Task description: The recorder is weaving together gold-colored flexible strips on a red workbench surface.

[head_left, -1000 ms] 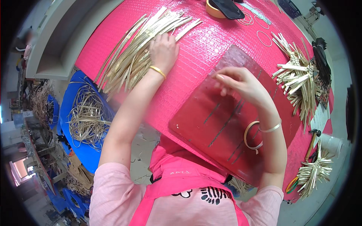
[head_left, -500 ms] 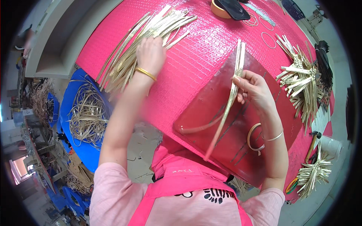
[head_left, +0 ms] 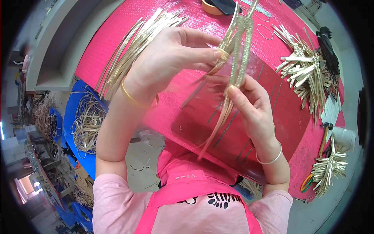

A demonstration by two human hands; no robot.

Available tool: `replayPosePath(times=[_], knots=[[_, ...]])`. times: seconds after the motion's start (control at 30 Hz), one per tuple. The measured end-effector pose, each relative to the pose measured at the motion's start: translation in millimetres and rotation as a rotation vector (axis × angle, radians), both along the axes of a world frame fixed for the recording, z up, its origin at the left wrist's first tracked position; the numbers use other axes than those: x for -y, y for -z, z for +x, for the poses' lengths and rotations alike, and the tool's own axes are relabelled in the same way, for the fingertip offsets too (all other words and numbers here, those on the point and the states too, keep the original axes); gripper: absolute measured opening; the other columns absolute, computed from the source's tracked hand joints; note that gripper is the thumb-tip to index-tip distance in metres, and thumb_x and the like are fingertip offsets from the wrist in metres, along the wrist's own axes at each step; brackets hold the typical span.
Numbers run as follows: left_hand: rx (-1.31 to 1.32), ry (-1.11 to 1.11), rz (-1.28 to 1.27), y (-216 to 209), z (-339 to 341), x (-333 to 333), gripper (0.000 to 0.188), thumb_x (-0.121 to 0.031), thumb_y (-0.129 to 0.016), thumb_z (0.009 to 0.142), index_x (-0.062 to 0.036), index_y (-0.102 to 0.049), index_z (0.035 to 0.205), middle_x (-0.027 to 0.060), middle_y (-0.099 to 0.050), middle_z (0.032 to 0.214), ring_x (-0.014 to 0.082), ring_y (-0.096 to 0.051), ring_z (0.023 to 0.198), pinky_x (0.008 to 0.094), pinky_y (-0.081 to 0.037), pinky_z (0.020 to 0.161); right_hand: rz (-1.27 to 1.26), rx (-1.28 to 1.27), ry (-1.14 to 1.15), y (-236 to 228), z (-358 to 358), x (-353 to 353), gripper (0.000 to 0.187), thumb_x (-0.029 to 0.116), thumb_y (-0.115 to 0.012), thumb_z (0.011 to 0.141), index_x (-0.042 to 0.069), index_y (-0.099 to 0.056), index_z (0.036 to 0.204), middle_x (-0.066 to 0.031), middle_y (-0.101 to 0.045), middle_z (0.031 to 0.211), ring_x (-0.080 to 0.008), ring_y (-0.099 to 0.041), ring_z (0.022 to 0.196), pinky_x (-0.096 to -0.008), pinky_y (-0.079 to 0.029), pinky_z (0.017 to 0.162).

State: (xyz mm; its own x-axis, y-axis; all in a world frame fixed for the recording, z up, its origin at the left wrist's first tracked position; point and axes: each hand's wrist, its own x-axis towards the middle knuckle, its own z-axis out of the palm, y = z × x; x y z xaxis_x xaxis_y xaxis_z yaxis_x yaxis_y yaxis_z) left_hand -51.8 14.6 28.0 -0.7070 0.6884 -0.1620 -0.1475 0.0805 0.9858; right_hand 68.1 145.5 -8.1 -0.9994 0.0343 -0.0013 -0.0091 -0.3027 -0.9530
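My left hand (head_left: 167, 58) is closed, thumb and fingers pinching a flat gold strip (head_left: 230, 35) beside the strips in the other hand. Lower and to the right, my right hand (head_left: 251, 103) grips long gold strips (head_left: 243, 50) between thumb and fingers; their tail hangs toward the table's near edge. Both hands are above a dark red mat (head_left: 253, 150) on the pink-covered table (head_left: 161, 107). Behind my left wrist lies a loose bundle of gold strips (head_left: 130, 50), partly hidden by the hand.
Bundles of woven gold strips (head_left: 307, 72) lie at the right, with another woven piece (head_left: 331, 165) nearer. A hammer (head_left: 323, 143) rests between them. A tape roll (head_left: 212, 8) is at the far edge. On the left, a blue container (head_left: 70, 117) holds tangled strips.
My left hand has left the bundle and come right and nearer, now pinching a strip beside my right hand. The right hand's strips are raised closer, and my right hand has shifted slightly left.
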Motion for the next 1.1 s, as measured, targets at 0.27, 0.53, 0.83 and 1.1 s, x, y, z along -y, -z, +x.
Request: replayPosePath(times=[0.27,0.53,0.83,1.1], knots=[[-0.730,-0.195,-0.096,-2,36,-11,0.015,-0.004,-0.058,0.075,0.0036,-0.058,0.088,0.0048,-0.061,0.075,0.0096,-0.058,0.065,0.0199,-0.045,0.057,0.119,-0.111,0.065,-7,23,2,0.031,0.017,-0.048,0.083,-0.005,-0.048,0.105,-0.0139,-0.055,0.102,-0.0155,-0.054,0.089,-0.0272,-0.042,0.078],[-0.465,-0.146,0.024,-24,59,2,0.015,-0.005,-0.052,0.079,0.0030,-0.051,0.092,0.0102,-0.060,0.078,0.0099,-0.057,0.059,0.0176,-0.045,0.050,0.244,-0.222,0.250,6,21,8,0.021,0.007,-0.054,0.078,-0.001,-0.055,0.097,-0.0059,-0.056,0.089,-0.0113,-0.051,0.084,-0.0247,-0.040,0.075],[0.333,-0.061,0.218,3,54,14,0.021,-0.009,-0.052,0.078,0.0026,-0.050,0.095,0.0142,-0.059,0.083,0.0172,-0.061,0.073,0.0231,-0.052,0.058,0.334,-0.149,0.353,-7,31,17,0.011,-0.001,-0.057,0.072,0.001,-0.060,0.082,-0.0074,-0.057,0.071,-0.0149,-0.056,0.063,-0.0246,-0.045,0.053],[0.020,-0.139,0.138,22,60,22,0.017,-0.007,-0.058,0.075,0.0029,-0.060,0.088,0.0106,-0.061,0.085,0.0154,-0.058,0.078,0.0263,-0.045,0.074,-0.099,-0.063,0.257,5,12,9,0.012,0.001,-0.053,0.077,-0.005,-0.053,0.088,-0.0107,-0.060,0.080,-0.0129,-0.059,0.070,-0.0231,-0.049,0.048]])
